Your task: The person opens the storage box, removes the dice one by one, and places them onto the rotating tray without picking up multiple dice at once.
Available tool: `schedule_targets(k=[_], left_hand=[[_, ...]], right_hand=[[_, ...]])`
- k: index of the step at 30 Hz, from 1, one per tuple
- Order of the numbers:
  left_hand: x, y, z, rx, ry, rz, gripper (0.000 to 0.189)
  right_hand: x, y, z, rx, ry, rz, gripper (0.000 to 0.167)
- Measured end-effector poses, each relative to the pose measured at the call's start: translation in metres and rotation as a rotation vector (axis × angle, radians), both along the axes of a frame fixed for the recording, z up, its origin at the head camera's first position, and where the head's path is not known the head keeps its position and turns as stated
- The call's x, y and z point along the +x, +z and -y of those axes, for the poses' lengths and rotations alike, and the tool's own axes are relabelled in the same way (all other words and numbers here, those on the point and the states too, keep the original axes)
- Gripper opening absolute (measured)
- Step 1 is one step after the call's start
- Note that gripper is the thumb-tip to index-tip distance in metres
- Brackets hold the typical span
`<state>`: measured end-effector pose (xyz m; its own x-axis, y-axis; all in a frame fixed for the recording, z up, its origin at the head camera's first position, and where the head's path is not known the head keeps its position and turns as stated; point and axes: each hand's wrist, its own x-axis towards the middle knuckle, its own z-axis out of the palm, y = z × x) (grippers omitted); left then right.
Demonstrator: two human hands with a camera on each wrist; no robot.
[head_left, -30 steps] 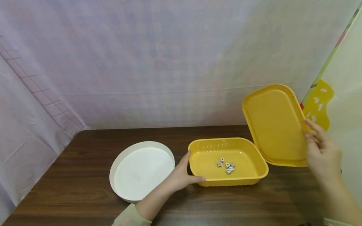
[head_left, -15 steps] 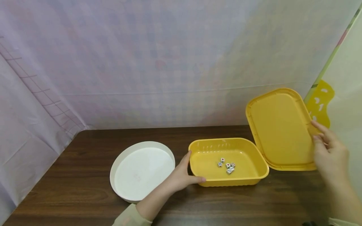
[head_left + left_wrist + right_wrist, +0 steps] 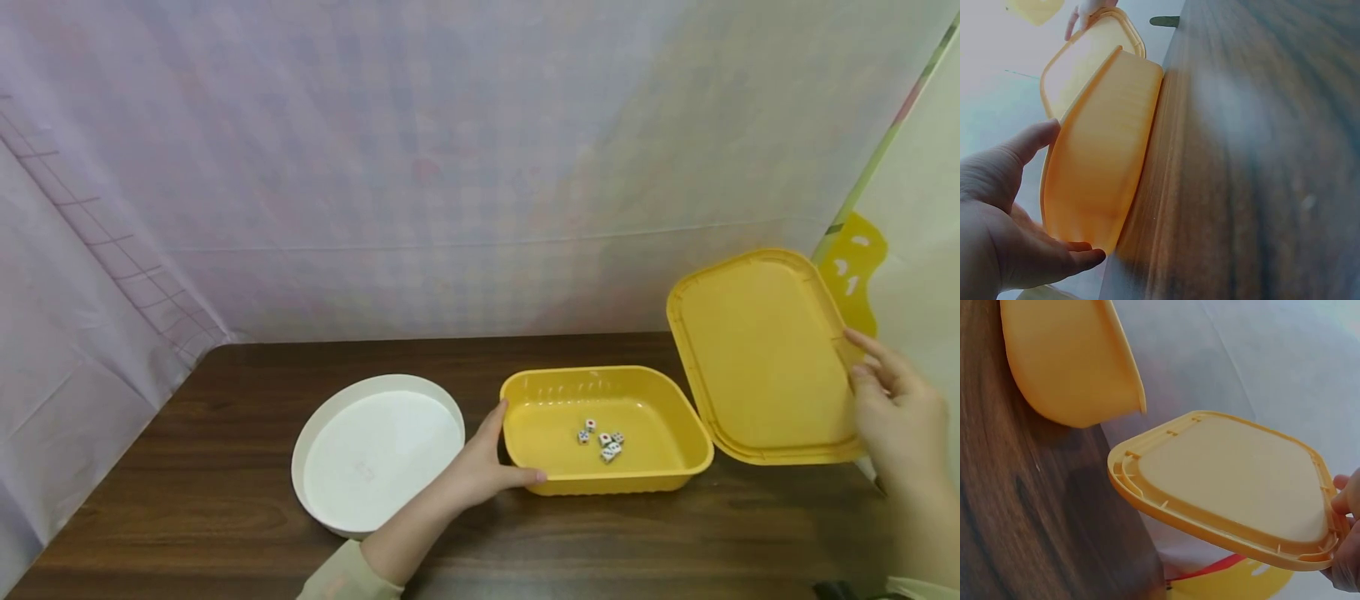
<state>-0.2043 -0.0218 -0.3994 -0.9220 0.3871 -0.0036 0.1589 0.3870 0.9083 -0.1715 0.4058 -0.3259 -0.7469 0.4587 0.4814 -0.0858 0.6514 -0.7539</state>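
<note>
A yellow plastic box (image 3: 675,475) stands uncovered on the table, with several white dice (image 3: 611,451) lying on its floor. My left hand (image 3: 480,471) grips the box's left end, thumb at the front rim and fingers round the far corner; the left wrist view shows the thumb and fingers spread along its outer wall. To the right, my right hand (image 3: 903,412) pinches the yellow lid (image 3: 765,358) by its right edge. Tilted up, the lid shows its ridged underside, and its lower left side is close to the box's right rim. In the right wrist view, a gap separates lid and box.
A round white tray (image 3: 367,458) lies left of the box, partly behind the left forearm. The dark wooden table (image 3: 225,442) ends at a pale curtain (image 3: 420,167) at the back. A black object (image 3: 834,590) shows at the bottom right.
My right hand has carried the lid rightward and somewhat lower, away from the box. The left hand, box, dice and tray stay in place.
</note>
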Motion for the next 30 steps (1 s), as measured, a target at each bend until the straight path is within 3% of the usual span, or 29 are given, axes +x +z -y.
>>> schedule_targets(k=[8, 16, 21, 27, 30], left_hand=[[0.000, 0.000, 0.000, -0.003, -0.002, -0.002, 0.110], [0.001, 0.000, 0.000, -0.001, -0.005, -0.001, 0.110], [0.001, 0.000, -0.001, -0.006, 0.000, 0.008, 0.111], [0.001, 0.000, 0.000, -0.011, -0.002, 0.009, 0.111], [0.000, -0.001, 0.000, -0.012, -0.004, 0.001, 0.111]], right_hand=[[-0.002, -0.009, -0.014, 0.006, 0.061, 0.070, 0.047], [-0.005, -0.020, -0.021, 0.008, 0.101, 0.216, 0.046], [-0.009, -0.029, -0.030, -0.108, 0.142, 0.224, 0.047], [-0.013, -0.039, -0.037, -0.105, 0.129, 0.250, 0.045], [-0.014, -0.042, -0.038, -0.042, 0.118, 0.249, 0.047]])
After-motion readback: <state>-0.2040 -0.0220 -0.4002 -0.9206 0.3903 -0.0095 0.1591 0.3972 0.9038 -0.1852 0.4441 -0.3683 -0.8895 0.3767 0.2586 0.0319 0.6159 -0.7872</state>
